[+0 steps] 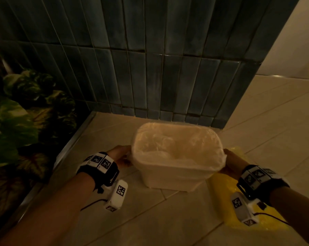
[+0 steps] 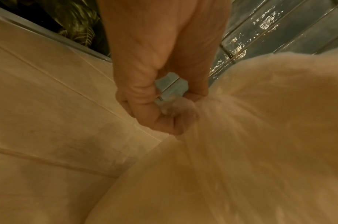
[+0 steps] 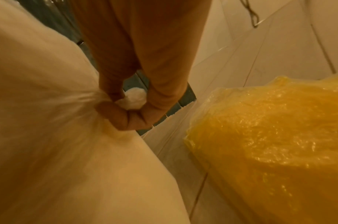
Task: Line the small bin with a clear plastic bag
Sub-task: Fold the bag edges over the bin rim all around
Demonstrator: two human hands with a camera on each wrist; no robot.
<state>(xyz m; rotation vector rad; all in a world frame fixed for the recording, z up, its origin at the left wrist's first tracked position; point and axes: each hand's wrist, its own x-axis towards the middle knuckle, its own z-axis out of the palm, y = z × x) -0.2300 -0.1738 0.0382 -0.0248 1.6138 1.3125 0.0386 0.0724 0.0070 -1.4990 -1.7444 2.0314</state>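
Pinching the clear plastic bag (image 1: 176,150) in my left hand (image 1: 120,157) and right hand (image 1: 232,163), I flank the small bin (image 1: 175,173), equally near its long axis running left-right.

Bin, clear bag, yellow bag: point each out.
bin (image 1: 175,176), head view, bare front wall.
clear bag (image 1: 176,148), head view, film inside the opening.
yellow bag (image 3: 279,136), right wrist view, crinkled top surface.
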